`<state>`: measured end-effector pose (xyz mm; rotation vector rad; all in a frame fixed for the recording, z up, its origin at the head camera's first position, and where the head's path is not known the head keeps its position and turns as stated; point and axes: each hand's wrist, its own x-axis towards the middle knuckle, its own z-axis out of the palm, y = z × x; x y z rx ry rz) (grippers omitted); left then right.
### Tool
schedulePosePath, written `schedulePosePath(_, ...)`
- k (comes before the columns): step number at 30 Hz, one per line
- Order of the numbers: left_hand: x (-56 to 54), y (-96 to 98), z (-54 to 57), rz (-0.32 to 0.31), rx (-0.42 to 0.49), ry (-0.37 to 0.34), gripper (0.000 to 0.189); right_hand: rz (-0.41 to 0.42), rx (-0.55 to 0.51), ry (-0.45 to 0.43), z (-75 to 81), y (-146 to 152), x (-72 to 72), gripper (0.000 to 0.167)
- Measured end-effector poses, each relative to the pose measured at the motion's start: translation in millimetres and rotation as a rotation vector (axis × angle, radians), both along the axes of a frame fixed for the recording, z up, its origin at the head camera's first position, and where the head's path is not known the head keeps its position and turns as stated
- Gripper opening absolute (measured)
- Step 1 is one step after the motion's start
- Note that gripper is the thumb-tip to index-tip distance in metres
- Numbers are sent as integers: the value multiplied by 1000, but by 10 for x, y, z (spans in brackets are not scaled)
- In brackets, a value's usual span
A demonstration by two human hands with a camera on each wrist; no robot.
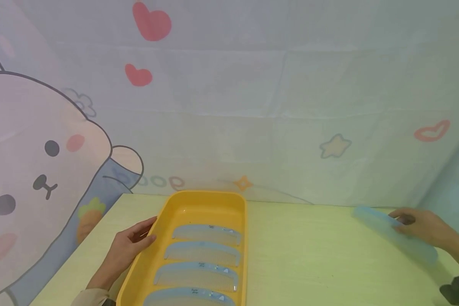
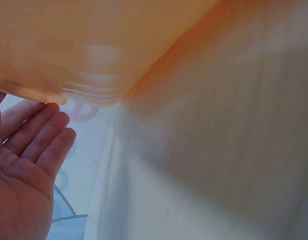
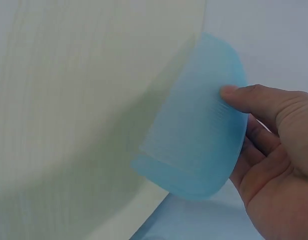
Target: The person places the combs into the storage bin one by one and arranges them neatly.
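Note:
A light blue translucent comb (image 3: 198,120) is pinched between the thumb and fingers of my right hand (image 1: 424,225), above the right side of the table. In the right wrist view the thumb presses on the comb's face near its curved back, with the other fingers behind. On the left, my left hand (image 1: 124,248) holds the side of a yellow tray (image 1: 210,199), its thumb at the rim. Its other fingers (image 2: 44,137) lie fairly straight along the tray's outer side. Several blue combs (image 1: 196,274) lie in the tray, roughly parallel in a column, the nearest cut off by the frame.
The pale yellow-green table (image 1: 306,250) extends between the tray and my right hand. Behind it hangs a printed cloth (image 1: 229,93) with hearts, a star and a large cartoon animal, meeting the table's back edge.

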<state>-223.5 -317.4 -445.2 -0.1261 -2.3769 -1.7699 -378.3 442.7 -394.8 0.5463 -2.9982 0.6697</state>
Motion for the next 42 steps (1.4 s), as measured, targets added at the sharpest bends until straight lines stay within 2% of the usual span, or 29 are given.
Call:
schedulePosePath(4, -8, 10, -4, 2, 6, 1, 58, 29, -31, -6, 87, -178, 6, 41)
schedulePosePath(13, -28, 32, -18, 7, 2, 4, 58, 192, -177, 21, 286, -664, 2, 35)
schedulePosePath(19, -44, 28, -33, 8, -3, 7, 58, 239, -227, 14, 367, -1005, -53, 36)
schedulePosePath(27, -57, 29, -46, 20, -11, 1, 58, 308, -323, -31, 426, -1508, -77, 36)
schedulePosePath(33, -67, 29, -57, 22, -2, 3, 58, 363, -386, -99, 472, -1920, -115, 36)
schedulePosePath(42, -75, 27, -63, 22, 5, -7, 59, 432, -386, -100, 470, -2405, -243, 34)
